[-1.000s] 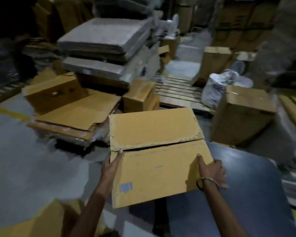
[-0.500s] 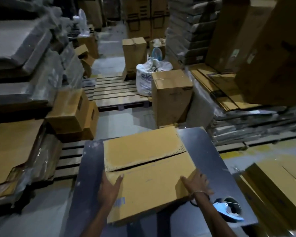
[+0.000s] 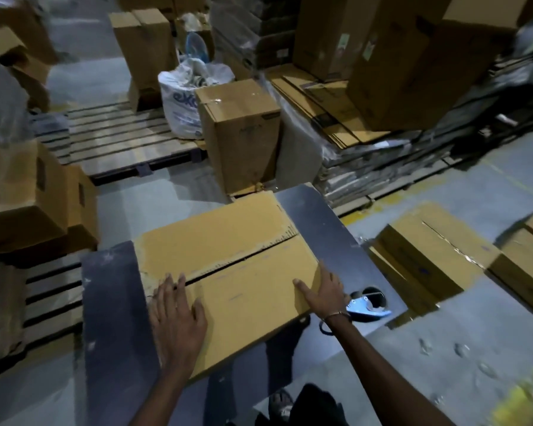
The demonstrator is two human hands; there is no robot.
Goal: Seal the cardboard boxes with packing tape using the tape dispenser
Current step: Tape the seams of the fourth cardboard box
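Item: cardboard box (image 3: 228, 272), flaps closed, seam untaped, lying flat on the dark counter (image 3: 111, 302). My left hand (image 3: 176, 318) lies flat on the near flap, fingers spread, tips at the seam. My right hand (image 3: 323, 292) presses the box's right edge, fingers straight. Tape dispenser (image 3: 366, 305) sits on the counter just beside that hand. Step: box positioned, taping not begun. Next, I judge: right hand takes the dispenser.
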